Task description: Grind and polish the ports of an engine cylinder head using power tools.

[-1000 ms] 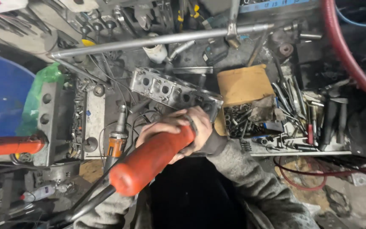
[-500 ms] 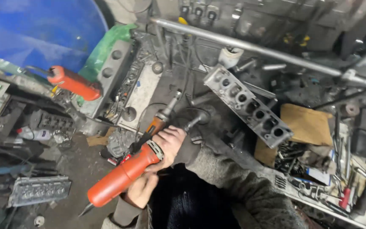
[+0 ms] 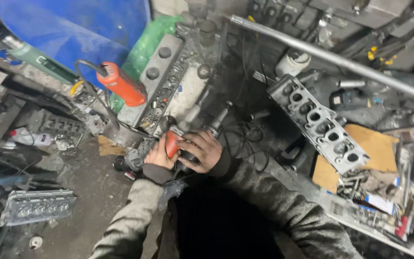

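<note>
Cluttered workshop bench [image 3: 245,120] fills the view. At its near edge an orange power tool [image 3: 172,144] is gripped by both hands: left hand [image 3: 156,156] clasps one side, right hand [image 3: 202,151] wraps over its dark body. Beyond lie a grey cylinder head [image 3: 319,122] and another orange tool [image 3: 120,84].

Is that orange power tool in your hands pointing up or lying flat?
Cannot tell: both hands, left hand and right hand, cover most of the orange tool.

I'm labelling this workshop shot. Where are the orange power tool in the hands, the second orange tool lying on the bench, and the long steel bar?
Orange power tool [image 3: 171,144], head view: its orange body between both hands.
Second orange tool [image 3: 123,85], head view: middle of its body.
Steel bar [image 3: 331,56], head view: mid-length.
</note>
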